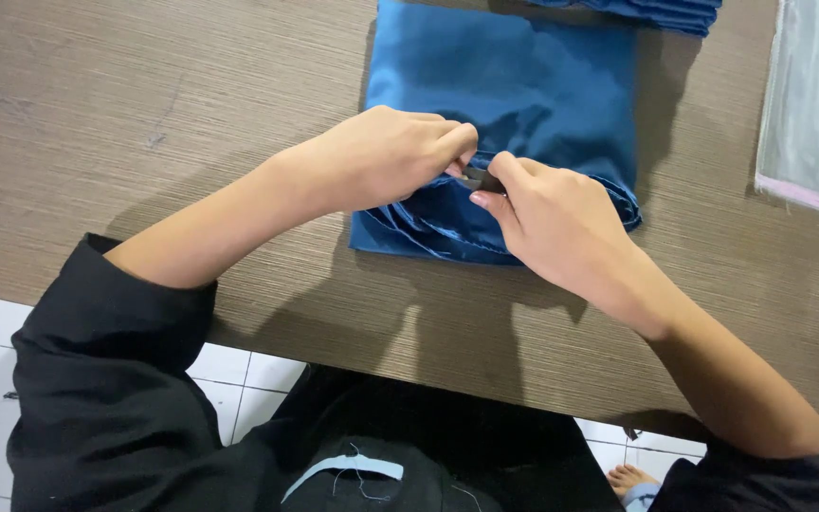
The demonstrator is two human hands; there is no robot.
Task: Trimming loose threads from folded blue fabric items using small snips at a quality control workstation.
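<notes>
Fabric, blue and folded (514,85), is being kept flat on the wooden table (144,142), directly ahead of the person, with its layered fold edges turned toward the body. Its long axis is being run away from the person, up the view. At the near edge a small dark object (482,178) is being pinched between both hands; what it is cannot be told, as most of it is being covered by fingers.

The left hand (386,156) is being held closed, fingertips curled down onto the dark object and the bunched edge of the cloth. The right hand (552,218) is likewise being kept nearly closed, thumb and forefinger pressed on the same object from the other side. Both hands are being brought together at one spot, so neither is nearer; the cloth is lying under and just beyond them.

Farther up, part of a second blue stack (646,11) is being cut off by the frame. At the right, a clear plastic bag (812,104) is being left flat; nothing can be made out inside it.
</notes>
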